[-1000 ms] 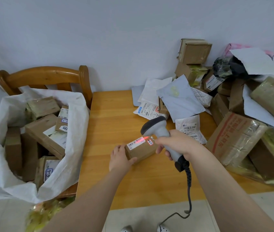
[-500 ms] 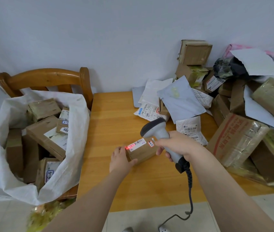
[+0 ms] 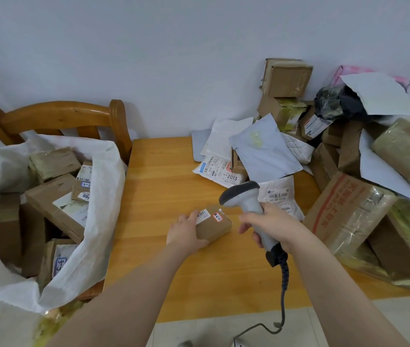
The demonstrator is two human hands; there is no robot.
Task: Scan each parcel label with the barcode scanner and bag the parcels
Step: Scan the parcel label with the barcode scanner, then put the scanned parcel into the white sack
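Two hands are busy over the wooden table (image 3: 163, 176). The left hand (image 3: 186, 232) grips the left end of a small brown parcel (image 3: 215, 226) lying flat there, fingers curled over the edge beside its barcode label (image 3: 203, 214). The right hand (image 3: 274, 221) is wrapped round the handle of the barcode scanner (image 3: 242, 196), its head just right of the parcel. Left of the table, a white sack (image 3: 98, 221) gapes open, holding several labelled brown boxes (image 3: 56, 196).

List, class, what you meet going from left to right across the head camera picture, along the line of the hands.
White sack → left hand → small parcel → scanner → large taped box.
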